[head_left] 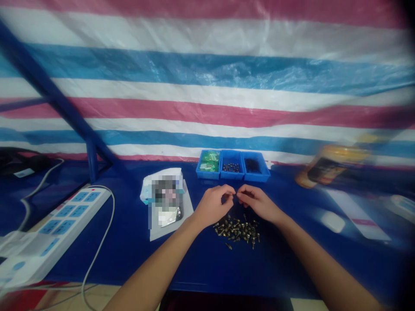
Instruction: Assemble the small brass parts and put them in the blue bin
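Observation:
My left hand (212, 206) and my right hand (257, 204) meet in the middle of the blue table (194, 268), fingertips curled toward each other. Whatever lies between the fingertips is too small to make out. Just below both hands sits a loose pile of small brass-and-black screws (236, 231), not touched by either hand. Beyond the fingertips stands a blue three-compartment parts bin (232, 165) holding green boards in plastic, small metal parts and small black parts.
A white paper packet (165, 203) with a phone on it lies left of my left hand. Further left is a white power strip (61, 220) with a white cable. A blurred jar (330, 166) and a white computer mouse (329, 221) sit at right. A striped tarpaulin hangs behind.

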Action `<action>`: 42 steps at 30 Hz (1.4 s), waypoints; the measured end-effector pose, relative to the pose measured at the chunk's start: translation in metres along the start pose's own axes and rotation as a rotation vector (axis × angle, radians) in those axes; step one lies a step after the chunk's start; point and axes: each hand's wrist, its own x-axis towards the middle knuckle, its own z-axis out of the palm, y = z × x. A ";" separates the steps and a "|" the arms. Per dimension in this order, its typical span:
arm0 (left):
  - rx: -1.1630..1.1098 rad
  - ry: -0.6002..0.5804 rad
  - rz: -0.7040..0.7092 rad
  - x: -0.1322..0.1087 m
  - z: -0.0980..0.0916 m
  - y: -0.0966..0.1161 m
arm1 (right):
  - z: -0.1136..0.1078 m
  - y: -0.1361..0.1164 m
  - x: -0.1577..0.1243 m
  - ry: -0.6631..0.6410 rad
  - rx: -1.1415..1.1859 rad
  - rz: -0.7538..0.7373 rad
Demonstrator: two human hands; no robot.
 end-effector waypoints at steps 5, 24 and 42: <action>-0.011 0.039 -0.010 0.001 -0.001 0.000 | -0.005 0.004 0.004 0.103 0.025 0.008; 0.018 0.011 -0.001 0.001 -0.001 -0.001 | -0.008 0.011 0.009 0.412 0.157 -0.012; 0.138 0.066 -0.087 0.002 -0.005 -0.008 | -0.005 0.000 -0.008 -0.163 -0.687 -0.194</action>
